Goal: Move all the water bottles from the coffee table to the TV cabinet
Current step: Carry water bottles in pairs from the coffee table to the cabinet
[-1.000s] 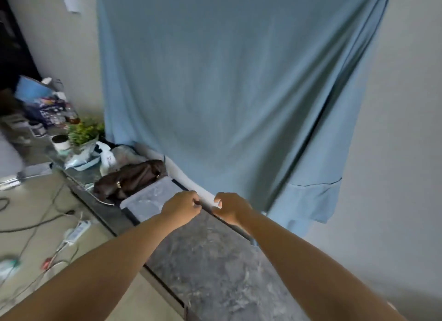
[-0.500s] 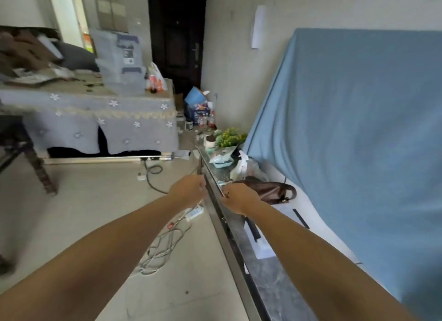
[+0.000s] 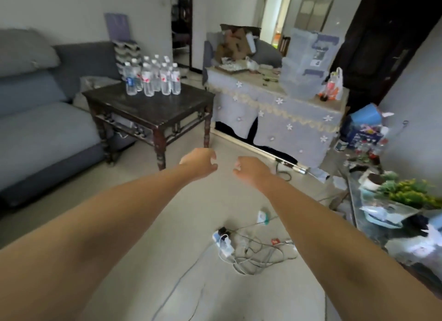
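Observation:
Several clear water bottles (image 3: 153, 77) with red or blue labels stand clustered at the far corner of a dark wooden coffee table (image 3: 153, 105), upper left of the view. My left hand (image 3: 199, 164) and my right hand (image 3: 251, 171) are stretched out in front of me over the floor, well short of the table. Both hold nothing, with fingers loosely curled and apart. The glass-topped TV cabinet (image 3: 358, 201) runs along the right edge, partly cut off.
A grey sofa (image 3: 35, 129) sits left of the coffee table. A cloth-covered table (image 3: 287, 119) with a plastic bin stands behind. A power strip and tangled cables (image 3: 241, 246) lie on the floor ahead. Plants (image 3: 406, 191) and clutter crowd the cabinet top.
My view has swung left, from the blue cloth and cabinet top to the room with the coffee table. Both hands left the cabinet and now hang over the floor, empty.

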Demonstrator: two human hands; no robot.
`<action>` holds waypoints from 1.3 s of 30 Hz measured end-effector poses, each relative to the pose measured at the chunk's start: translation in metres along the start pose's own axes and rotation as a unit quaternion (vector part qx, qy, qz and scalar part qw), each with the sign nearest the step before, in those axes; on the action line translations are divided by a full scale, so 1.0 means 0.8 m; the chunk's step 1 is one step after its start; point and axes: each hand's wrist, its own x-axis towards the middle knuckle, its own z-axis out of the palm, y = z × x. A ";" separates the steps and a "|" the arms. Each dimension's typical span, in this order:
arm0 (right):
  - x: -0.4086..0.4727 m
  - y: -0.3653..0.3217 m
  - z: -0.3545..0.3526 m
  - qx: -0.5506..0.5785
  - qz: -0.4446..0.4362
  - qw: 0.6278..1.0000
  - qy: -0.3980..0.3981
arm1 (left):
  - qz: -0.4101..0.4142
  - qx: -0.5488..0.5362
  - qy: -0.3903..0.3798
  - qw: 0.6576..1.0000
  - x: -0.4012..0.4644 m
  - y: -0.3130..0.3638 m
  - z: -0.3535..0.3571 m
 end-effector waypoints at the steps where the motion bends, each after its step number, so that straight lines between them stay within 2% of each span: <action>1: 0.028 -0.016 0.003 0.001 -0.018 1.000 -0.004 | -0.022 0.003 0.002 1.000 0.011 -0.017 -0.010; 9: 0.160 -0.122 0.031 -0.058 -0.121 0.989 -0.059 | -0.136 -0.006 0.040 0.990 0.068 -0.121 -0.052; 16: 0.241 -0.208 0.044 -0.073 -0.167 0.980 -0.083 | -0.163 -0.010 0.055 0.985 0.127 -0.206 -0.093; 22: 0.331 -0.295 0.055 -0.072 -0.151 0.984 -0.061 | -0.129 0.030 0.060 0.989 0.211 -0.305 -0.143; 31: 0.471 -0.436 0.048 -0.005 -0.090 0.995 -0.031 | -0.095 0.044 0.047 0.993 0.324 -0.461 -0.233; 39: 0.569 -0.475 0.045 -0.011 -0.073 0.996 -0.040 | -0.114 0.016 0.043 0.992 0.415 -0.537 -0.247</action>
